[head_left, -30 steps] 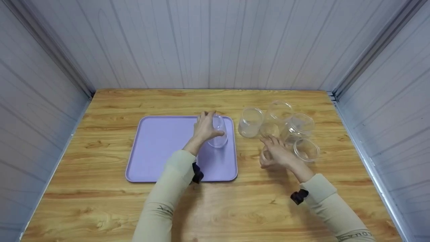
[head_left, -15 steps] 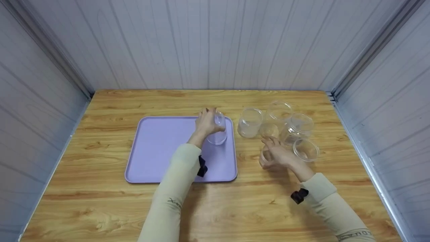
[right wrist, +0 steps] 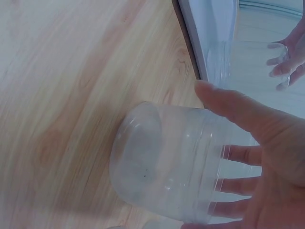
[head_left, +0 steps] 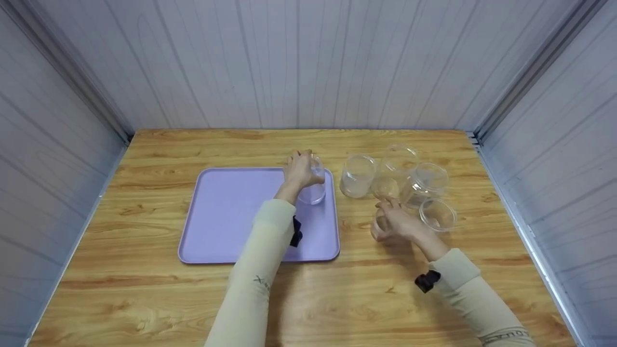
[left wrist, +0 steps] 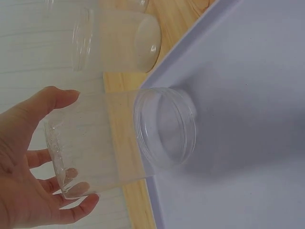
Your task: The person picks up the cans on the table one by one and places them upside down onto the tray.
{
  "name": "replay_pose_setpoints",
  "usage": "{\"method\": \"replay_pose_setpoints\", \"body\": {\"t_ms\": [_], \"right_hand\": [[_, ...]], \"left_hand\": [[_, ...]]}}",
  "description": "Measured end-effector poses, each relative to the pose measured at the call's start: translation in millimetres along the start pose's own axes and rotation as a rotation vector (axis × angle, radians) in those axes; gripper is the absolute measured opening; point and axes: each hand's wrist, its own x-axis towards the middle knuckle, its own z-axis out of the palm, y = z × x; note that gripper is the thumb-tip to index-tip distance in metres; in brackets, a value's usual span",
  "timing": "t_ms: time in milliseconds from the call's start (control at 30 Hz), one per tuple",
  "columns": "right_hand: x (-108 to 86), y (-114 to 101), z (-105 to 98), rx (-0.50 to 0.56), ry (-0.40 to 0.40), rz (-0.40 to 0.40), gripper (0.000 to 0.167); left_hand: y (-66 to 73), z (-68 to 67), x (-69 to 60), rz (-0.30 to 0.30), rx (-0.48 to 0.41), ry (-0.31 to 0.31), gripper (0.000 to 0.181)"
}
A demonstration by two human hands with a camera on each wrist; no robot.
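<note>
wooden table (head_left: 144, 299) bears purple tray (head_left: 231, 212) with clear jars (head_left: 415, 189) grouped to its right, left hand (head_left: 300, 169) gripping upturned jar (left wrist: 112, 143) by base over tray's right end, right hand (head_left: 399, 223) holding upright jar (right wrist: 171, 162) by rim, just beside that group.

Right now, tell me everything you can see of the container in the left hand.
The container is a clear, colourless, round-walled jar, plastic by its look, with ringed ridges around its open mouth. No lid or contents show. It is upside down: the left hand grips it at the base, thumb on one side, fingers on the other, and the mouth faces down over the far right part of the purple tray. Whether the rim touches the tray, I cannot tell.
</note>
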Motion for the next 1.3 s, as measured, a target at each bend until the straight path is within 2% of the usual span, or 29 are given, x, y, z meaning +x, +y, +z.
{"method": "replay_pose_setpoints", "body": {"t_ms": [200,533,767,1000,1167,1300], "right_hand": [[0.5,-1,-1,-0.016,0.024,0.003,0.073],[-2.3,1,1,-0.015,0.016,0.009,0.072],[-3.8,1,1,-0.014,0.037,0.014,0.070],[-5.1,2,1,-0.012,0.033,0.023,0.070],[-6.2,0,-3,-0.004,0.030,0.043,0.072],[-8.0,-2,-9,0.010,0.036,0.030,0.073]], "left_hand": [[-1.0,0.7,2.1,-0.012,0.024,0.007,0.084],[3.8,4.3,6.0,-0.019,0.096,-0.021,0.088],[4.6,5.8,5.5,-0.023,0.054,-0.026,0.091],[4.6,6.1,4.7,-0.005,0.048,-0.027,0.093],[5.6,6.0,3.9,0.009,0.044,-0.025,0.095],[7.5,4.3,2.6,0.009,0.033,-0.028,0.095]]}}
